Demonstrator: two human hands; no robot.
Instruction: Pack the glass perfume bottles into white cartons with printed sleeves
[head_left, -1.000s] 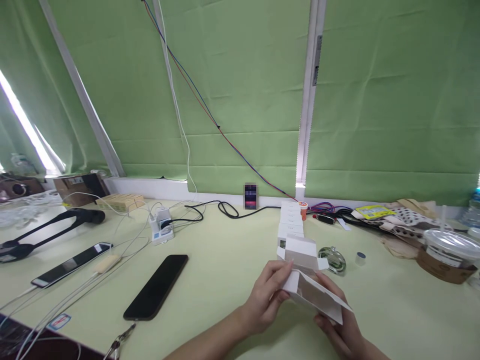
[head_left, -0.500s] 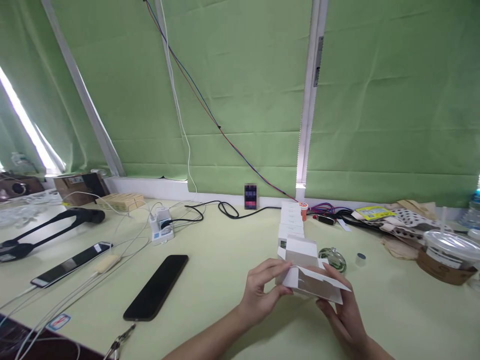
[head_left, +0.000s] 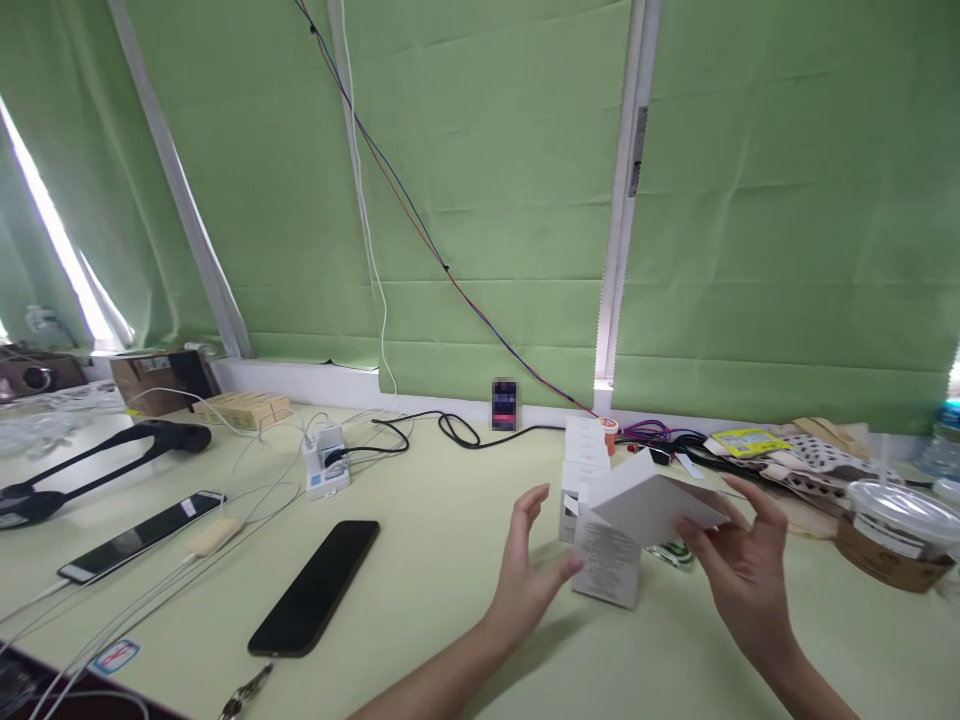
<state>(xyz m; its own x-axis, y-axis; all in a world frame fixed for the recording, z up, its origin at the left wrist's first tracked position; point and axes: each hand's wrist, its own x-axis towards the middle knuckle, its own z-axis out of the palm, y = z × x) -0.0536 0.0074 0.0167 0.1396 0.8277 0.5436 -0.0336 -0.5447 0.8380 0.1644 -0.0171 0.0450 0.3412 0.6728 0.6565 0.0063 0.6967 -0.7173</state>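
A small white box with printed text on its front stands upright on the table before me. My right hand pinches a folded white cardboard piece over the top of the box. I cannot tell whether that piece is joined to the box. To the left of the box, my left hand is open, thumb and fingers apart, holding nothing. Partly hidden behind the cardboard lies a round glass object with green in it. A row of white boxes runs back behind the printed box.
Left of my hands lies a black phone; another phone is farther left among white cables. A power strip sits at back left. A lidded cup stands at right. A small phone-like screen leans at the back.
My left hand has let go of the white box and moved slightly away. My right hand has lifted and tilted the folded cardboard up and right. The box now stands upright.
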